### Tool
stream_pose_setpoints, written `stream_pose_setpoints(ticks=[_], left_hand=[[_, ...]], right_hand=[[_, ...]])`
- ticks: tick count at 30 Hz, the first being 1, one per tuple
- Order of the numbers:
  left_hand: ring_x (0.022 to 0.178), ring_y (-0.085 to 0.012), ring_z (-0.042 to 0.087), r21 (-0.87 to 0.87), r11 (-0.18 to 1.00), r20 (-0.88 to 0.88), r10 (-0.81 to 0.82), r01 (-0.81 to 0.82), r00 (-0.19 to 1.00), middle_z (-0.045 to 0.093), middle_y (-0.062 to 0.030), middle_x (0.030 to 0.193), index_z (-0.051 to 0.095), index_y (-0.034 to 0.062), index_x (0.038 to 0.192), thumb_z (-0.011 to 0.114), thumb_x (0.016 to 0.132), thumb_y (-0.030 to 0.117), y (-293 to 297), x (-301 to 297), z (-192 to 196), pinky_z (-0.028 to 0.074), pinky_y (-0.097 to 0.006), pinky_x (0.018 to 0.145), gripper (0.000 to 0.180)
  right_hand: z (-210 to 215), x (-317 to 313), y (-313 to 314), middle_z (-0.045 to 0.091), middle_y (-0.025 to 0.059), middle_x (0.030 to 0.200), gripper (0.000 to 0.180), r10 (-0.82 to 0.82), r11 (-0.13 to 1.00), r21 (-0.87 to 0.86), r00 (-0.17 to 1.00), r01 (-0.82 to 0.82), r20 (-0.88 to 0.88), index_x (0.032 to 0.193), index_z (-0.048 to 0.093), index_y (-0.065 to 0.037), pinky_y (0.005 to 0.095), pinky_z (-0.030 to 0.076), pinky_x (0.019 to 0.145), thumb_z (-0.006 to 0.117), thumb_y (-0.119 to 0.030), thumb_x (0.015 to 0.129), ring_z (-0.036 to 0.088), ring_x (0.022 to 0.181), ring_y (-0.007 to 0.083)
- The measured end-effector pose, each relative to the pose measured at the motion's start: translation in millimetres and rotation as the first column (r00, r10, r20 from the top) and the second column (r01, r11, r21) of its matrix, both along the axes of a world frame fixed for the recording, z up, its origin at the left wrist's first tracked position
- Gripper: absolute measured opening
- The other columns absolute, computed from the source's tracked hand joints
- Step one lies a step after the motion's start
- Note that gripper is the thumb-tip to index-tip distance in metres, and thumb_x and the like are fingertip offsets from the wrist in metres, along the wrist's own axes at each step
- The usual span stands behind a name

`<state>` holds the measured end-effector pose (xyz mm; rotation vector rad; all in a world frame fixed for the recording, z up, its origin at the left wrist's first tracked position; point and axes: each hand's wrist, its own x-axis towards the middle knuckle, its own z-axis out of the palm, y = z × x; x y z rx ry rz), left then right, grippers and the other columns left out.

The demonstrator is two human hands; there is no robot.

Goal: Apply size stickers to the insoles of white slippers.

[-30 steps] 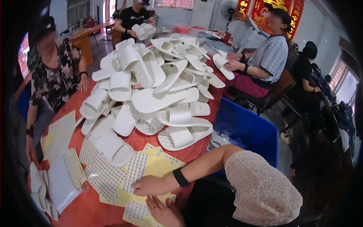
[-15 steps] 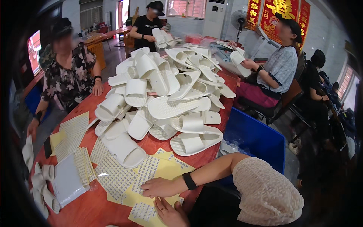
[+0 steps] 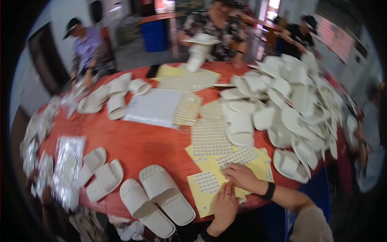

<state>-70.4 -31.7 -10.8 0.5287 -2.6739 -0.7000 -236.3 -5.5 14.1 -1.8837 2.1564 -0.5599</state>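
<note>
At the near edge of the red table, both my hands rest on yellow sticker sheets [image 3: 196, 203] printed with rows of small labels. My left hand [image 3: 225, 206] lies with its fingers stretched over a sheet. Its fingertips are close to my right hand [image 3: 245, 178], whose fingers are bent down and drawn together at the sheet. Whatever they pinch, if anything, is hidden and blurred. Left of the sheets sits a pair of off-white slippers [image 3: 168, 194], side by side. A second, smaller-looking pair of slippers [image 3: 105, 180] lies beyond them to the left.
A tall heap of off-white slippers [image 3: 296, 94] covers the table's right side. A white plastic packet [image 3: 155, 105] and more slippers [image 3: 117, 97] lie further back. Clear bags [image 3: 69, 167] are at the left. Co-workers sit around; one across holds slippers [image 3: 198, 54].
My view has swung to the left, bringing the near pair of slippers and the bags into sight. My hands stay on the sheets, close together. The person across has raised slippers.
</note>
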Motion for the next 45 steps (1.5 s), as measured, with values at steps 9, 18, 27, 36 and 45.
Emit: stream_pose_setpoints(ticks=[9, 18, 27, 36, 45], left_hand=[[0.131, -0.0275, 0.037, -0.044, 0.997, 0.117, 0.074, -0.07, 0.99, 0.041, -0.0163, 0.139, 0.044, -0.0057, 0.129, 0.067, 0.075, 0.029, 12.2, -7.1, -7.0, 0.032, -0.038, 0.107, 0.068], [0.129, -0.0288, 0.038, 0.069, 0.997, 0.02, 0.031, -0.033, 0.999, 0.043, -0.0166, 0.135, 0.048, -0.0038, 0.125, 0.065, 0.08, 0.027, 4.0, -3.1, -2.4, 0.035, -0.038, 0.103, 0.057], [0.127, -0.0342, 0.042, 0.154, 0.985, -0.25, 0.121, -0.084, 0.961, 0.045, -0.0215, 0.133, 0.048, -0.0015, 0.124, 0.061, 0.086, 0.026, 10.3, 28.3, 18.1, 0.038, -0.04, 0.101, 0.048], [0.124, -0.0384, 0.044, 0.087, 0.831, -0.089, 0.556, -0.55, 0.826, 0.048, -0.0203, 0.13, 0.05, -0.0026, 0.122, 0.067, 0.078, 0.012, -23.5, 131.4, 24.3, 0.036, -0.047, 0.101, 0.049], [0.114, -0.0318, 0.053, 0.121, 0.844, -0.285, 0.533, -0.522, 0.796, 0.058, -0.0113, 0.109, 0.062, 0.0011, 0.103, 0.064, 0.081, 0.005, -15.0, 155.4, 10.9, 0.04, -0.044, 0.096, 0.022]], right_hand=[[9.4, -3.6, -14.4, 0.057, 0.0096, 0.086, 0.012, -0.113, 0.986, 0.148, 0.958, 0.076, 0.265, 0.087, 0.06, -0.006, 0.0356, 0.048, 0.068, 0.066, -0.011, 0.077, 0.058, 0.076, 0.0275], [9.2, -0.2, -2.9, 0.056, 0.0124, 0.087, 0.009, -0.029, 1.0, 0.012, 0.996, 0.028, 0.09, 0.087, 0.055, -0.005, 0.0402, 0.046, 0.072, 0.06, -0.009, 0.081, 0.056, 0.085, 0.0334], [43.5, 20.6, 10.4, 0.055, 0.0087, 0.083, 0.01, -0.153, 0.987, 0.116, 0.9, 0.115, 0.409, 0.093, 0.05, -0.002, 0.0296, 0.046, 0.073, 0.057, -0.008, 0.089, 0.055, 0.08, 0.017], [65.7, 108.4, -25.9, 0.05, 0.0024, 0.083, 0.013, 0.063, 0.983, 0.109, 0.829, -0.148, 0.556, 0.092, 0.052, -0.003, 0.0257, 0.041, 0.07, 0.056, -0.016, 0.092, 0.047, 0.077, 0.0112], [28.0, 155.8, -55.9, 0.053, 0.0163, 0.087, 0.011, 0.054, 0.986, 0.118, 0.892, -0.119, 0.449, 0.088, 0.051, 0.001, 0.0371, 0.043, 0.075, 0.056, -0.009, 0.086, 0.052, 0.084, 0.0324]])
